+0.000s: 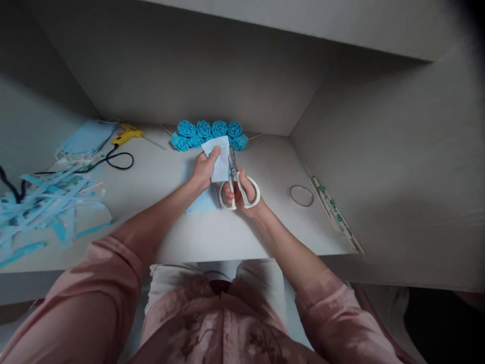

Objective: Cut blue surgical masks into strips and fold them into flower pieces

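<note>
My left hand (205,168) pinches a folded piece of light blue fabric (221,164), its thumb on top. In my right hand (246,191) are scissors (233,171) with cream handles, fingers through the loops. The blades lie along the right edge of the fabric, pointing away from me. Below my hands a flat light blue sheet (202,203) lies on the table, partly hidden by my left hand and forearm. Just beyond the fabric sit several bright blue rolled roses (219,128) in two rows, a few covered by the fabric.
A yellow glue gun (128,134) with a black cord lies at the back left, near a stack of blue face masks (88,137). Cut blue strips (56,202) are heaped at the left. A metal ring (301,196) and thin sticks with green bits (335,212) lie at the right.
</note>
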Motion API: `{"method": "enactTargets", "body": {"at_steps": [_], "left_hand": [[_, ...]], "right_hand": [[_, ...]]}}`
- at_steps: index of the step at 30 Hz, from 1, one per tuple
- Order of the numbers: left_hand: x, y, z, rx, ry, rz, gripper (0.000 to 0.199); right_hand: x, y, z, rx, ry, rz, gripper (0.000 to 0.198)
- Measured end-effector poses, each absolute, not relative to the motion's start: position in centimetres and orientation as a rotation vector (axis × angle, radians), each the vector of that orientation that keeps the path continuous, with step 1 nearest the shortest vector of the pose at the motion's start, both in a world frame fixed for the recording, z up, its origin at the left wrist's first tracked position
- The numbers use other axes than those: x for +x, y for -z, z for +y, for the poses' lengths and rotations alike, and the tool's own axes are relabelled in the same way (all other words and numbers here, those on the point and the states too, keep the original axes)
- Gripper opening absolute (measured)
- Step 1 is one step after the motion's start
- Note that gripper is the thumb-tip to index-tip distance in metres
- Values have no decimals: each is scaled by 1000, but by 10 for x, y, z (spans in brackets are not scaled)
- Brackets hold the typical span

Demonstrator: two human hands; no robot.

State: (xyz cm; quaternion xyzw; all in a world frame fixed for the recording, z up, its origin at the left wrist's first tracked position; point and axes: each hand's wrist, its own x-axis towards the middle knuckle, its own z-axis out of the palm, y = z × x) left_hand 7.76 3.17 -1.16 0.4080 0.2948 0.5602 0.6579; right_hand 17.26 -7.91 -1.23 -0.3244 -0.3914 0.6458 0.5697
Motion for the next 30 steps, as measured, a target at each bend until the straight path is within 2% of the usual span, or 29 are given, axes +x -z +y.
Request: {"method": "enactTargets", "body": {"at_steps": [16, 24, 30], "left_hand": [[79, 10, 30, 915, -1305, 686, 50], [80, 12, 26, 929, -1283, 692, 42], [81, 13, 26, 901, -1291, 698, 43]], "right_hand": [[170, 15, -80, -702, -1516, -926, 52], [172, 14, -78, -736, -1491, -910, 55], [170, 14, -78, -736, -1489, -928, 54]]}}
